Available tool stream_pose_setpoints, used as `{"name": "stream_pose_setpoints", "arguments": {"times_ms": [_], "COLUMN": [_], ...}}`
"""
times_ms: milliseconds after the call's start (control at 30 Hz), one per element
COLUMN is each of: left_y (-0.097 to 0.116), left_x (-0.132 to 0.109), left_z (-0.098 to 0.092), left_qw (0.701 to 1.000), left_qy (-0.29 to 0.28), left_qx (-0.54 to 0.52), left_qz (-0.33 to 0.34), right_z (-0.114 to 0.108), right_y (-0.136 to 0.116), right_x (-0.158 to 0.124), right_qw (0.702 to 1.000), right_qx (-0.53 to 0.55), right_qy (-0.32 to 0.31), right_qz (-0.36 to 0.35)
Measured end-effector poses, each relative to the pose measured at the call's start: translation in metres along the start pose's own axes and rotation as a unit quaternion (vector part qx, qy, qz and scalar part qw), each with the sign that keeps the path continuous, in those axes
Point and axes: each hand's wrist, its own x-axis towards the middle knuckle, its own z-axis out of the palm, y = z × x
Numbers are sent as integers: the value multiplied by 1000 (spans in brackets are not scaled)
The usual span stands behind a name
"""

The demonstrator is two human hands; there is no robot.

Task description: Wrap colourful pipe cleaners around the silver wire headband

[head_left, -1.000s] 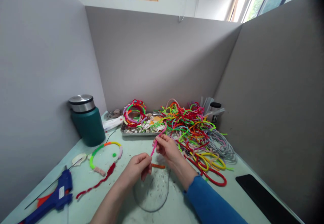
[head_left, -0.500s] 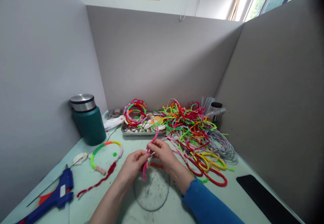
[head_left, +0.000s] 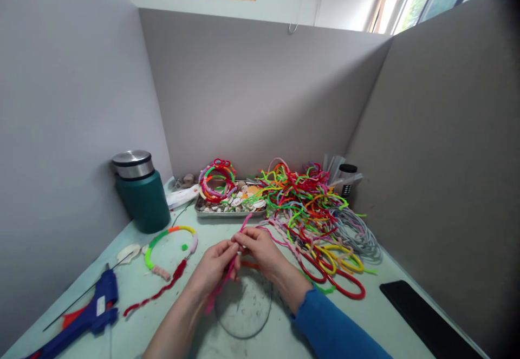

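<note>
My left hand and my right hand meet over the middle of the table, thumbs and fingertips pinched close together. Between them runs a pink pipe cleaner, one end sticking up past my fingers and the other hanging down beside my left wrist. Below my hands lies a thin grey ring. An orange wrapped stretch shows at its upper part, partly hidden by my hands. To the left rests a ring wrapped in several colours, with a red twisted strand trailing from it.
A blue glue gun and a green flask stand at left. Behind are a metal tray of small pieces and stacked coloured rings. Tangled pipe cleaners, grey wire and a black phone-like slab lie right.
The pink pipe cleaner has tilted and slid down towards my left wrist; its lower end hangs further out and its top end sits lower. My fingers have shifted slightly.
</note>
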Motion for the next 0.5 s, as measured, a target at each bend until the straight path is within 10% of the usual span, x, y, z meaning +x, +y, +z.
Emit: {"name": "stream_pose_setpoints", "arguments": {"times_ms": [500], "left_y": [2], "left_x": [-2], "left_z": [5], "left_qw": [996], "left_qy": [0], "left_qx": [88], "left_qz": [-16], "right_z": [-10], "right_y": [-5], "right_x": [11], "right_qw": [986], "right_qx": [35], "right_qy": [142], "right_qz": [-75]}}
